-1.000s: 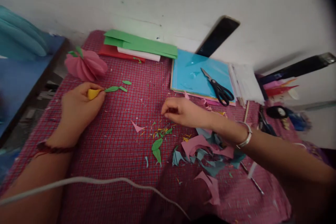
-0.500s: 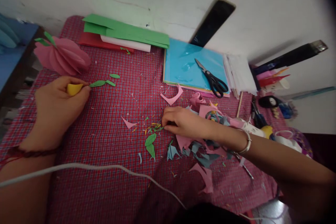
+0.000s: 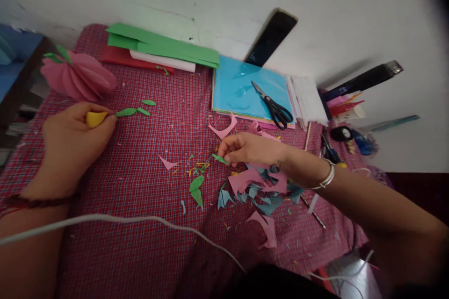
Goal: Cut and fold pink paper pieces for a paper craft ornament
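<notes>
On the left, my left hand point(image 3: 79, 138) is closed around a small yellow piece point(image 3: 95, 119), perhaps paper, its full shape hidden by the fingers. Close to those fingertips lies a green paper leaf point(image 3: 126, 112) with a short green strip point(image 3: 143, 111), and a second small leaf point(image 3: 148, 102) rests just beyond. My right hand point(image 3: 242, 149) pinches a green paper leaf point(image 3: 220, 159) between thumb and fingers, over the scraps. Two more green leaves point(image 3: 197, 183) lie below it on the checked cloth. A pink layered paper shape point(image 3: 79, 74) with green tips stands behind my left hand.
Black-handled scissors point(image 3: 277, 110) lie on blue sheets point(image 3: 245, 88) in plastic. Folded green paper point(image 3: 161, 46) lies along the wall. Pink and blue-grey scraps point(image 3: 256, 182) are heaped under my right forearm. A white cable point(image 3: 150, 218) crosses the front.
My right hand has lifted slightly from the scraps, and a green leaf now shows in its pinch. My left hand keeps its hold on the yellow piece. The view has shifted slightly.
</notes>
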{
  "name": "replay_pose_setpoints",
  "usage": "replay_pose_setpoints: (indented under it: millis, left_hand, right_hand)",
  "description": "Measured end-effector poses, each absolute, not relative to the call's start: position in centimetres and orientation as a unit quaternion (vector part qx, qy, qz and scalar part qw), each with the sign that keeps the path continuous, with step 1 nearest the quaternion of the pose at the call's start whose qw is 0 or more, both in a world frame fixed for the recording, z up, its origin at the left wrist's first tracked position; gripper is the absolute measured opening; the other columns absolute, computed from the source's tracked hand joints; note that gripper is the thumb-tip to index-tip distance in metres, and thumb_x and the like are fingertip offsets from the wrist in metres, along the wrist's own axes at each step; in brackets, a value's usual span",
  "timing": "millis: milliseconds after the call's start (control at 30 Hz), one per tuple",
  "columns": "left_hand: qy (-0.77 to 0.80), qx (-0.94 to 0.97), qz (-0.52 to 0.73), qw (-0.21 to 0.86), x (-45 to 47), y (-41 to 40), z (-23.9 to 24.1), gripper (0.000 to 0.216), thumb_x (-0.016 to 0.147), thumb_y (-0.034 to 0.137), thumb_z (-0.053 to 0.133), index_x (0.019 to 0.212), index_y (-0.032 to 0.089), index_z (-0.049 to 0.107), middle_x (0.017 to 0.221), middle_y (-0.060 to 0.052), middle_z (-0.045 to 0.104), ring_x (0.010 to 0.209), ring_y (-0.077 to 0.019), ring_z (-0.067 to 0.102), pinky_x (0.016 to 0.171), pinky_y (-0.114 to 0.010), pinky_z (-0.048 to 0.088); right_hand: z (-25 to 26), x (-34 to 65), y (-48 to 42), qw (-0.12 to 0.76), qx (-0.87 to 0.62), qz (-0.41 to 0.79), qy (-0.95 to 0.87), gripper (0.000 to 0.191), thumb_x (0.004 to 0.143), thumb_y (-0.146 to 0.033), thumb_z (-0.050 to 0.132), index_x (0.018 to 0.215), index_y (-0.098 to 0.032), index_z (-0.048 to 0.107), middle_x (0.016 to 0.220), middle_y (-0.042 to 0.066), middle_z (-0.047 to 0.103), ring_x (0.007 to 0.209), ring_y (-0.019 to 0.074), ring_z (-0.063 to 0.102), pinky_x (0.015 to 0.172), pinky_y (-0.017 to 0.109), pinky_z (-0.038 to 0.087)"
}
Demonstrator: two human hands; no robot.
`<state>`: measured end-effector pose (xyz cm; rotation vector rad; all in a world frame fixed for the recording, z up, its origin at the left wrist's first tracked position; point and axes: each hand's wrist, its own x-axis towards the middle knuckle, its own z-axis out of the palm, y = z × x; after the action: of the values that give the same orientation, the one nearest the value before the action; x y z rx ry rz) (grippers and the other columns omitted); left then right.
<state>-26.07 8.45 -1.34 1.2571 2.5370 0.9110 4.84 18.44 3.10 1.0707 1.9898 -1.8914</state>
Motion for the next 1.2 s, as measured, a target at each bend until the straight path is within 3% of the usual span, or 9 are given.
replay_pose_setpoints:
  millis: [333, 467, 633, 900, 1200]
  left_hand:
    - [0.845, 0.415, 0.324, 0.094, -26.2, 8.5, -1.6, 0.029, 0.076, 0.038, 0.063, 0.097, 0.020, 0.072, 0.082, 0.000, 0.068, 0.068, -0.0160, 0.059, 0.079, -0.033, 0.053]
    - [0.846, 0.422, 0.314, 0.082, -26.5, 8.5, -2.0, 0.028, 0.076, 0.038, 0.062, 0.097, 0.022, 0.072, 0.081, 0.001, 0.067, 0.067, -0.0155, 0.058, 0.078, -0.033, 0.052]
    - [0.824, 0.442, 0.347, 0.072, -27.8, 8.9, -3.6, 0.029, 0.074, 0.037, 0.064, 0.092, 0.016, 0.072, 0.079, -0.002, 0.068, 0.070, -0.0165, 0.059, 0.071, -0.030, 0.050]
    - [0.808, 0.467, 0.354, 0.066, -28.0, 8.9, -4.0, 0.023, 0.078, 0.034, 0.063, 0.090, 0.016, 0.071, 0.079, -0.001, 0.068, 0.070, -0.0141, 0.058, 0.067, -0.025, 0.045]
    - [0.806, 0.469, 0.355, 0.070, -27.7, 8.9, -3.5, 0.022, 0.079, 0.032, 0.062, 0.089, 0.015, 0.071, 0.079, -0.001, 0.068, 0.071, -0.0138, 0.058, 0.066, -0.024, 0.043]
  right_hand:
    - [3.2, 7.1, 18.8, 0.129, 0.365, -0.541, 0.747, 0.022, 0.082, -0.003, 0.048, 0.088, -0.020, 0.060, 0.076, 0.001, 0.069, 0.068, 0.0123, 0.065, 0.065, 0.026, 0.054]
    - [3.3, 6.8, 18.4, 0.059, 0.380, -0.379, 0.842, 0.016, 0.083, -0.008, 0.052, 0.087, -0.019, 0.062, 0.077, 0.000, 0.068, 0.066, 0.0123, 0.061, 0.062, 0.027, 0.047]
    - [3.7, 4.4, 15.8, 0.022, 0.258, -0.352, 0.899, 0.013, 0.087, -0.009, 0.054, 0.083, -0.017, 0.063, 0.081, 0.001, 0.065, 0.074, 0.0126, 0.058, 0.070, 0.026, 0.044]
    - [2.7, 1.2, 12.5, 0.121, 0.137, -0.235, 0.955, 0.012, 0.089, -0.016, 0.058, 0.099, -0.016, 0.063, 0.099, 0.007, 0.062, 0.085, 0.0189, 0.058, 0.076, 0.032, 0.044]
    - [1.6, 0.5, 12.4, 0.137, 0.134, -0.205, 0.960, 0.007, 0.089, -0.013, 0.055, 0.092, -0.014, 0.061, 0.093, 0.006, 0.060, 0.077, 0.0162, 0.054, 0.069, 0.030, 0.039]
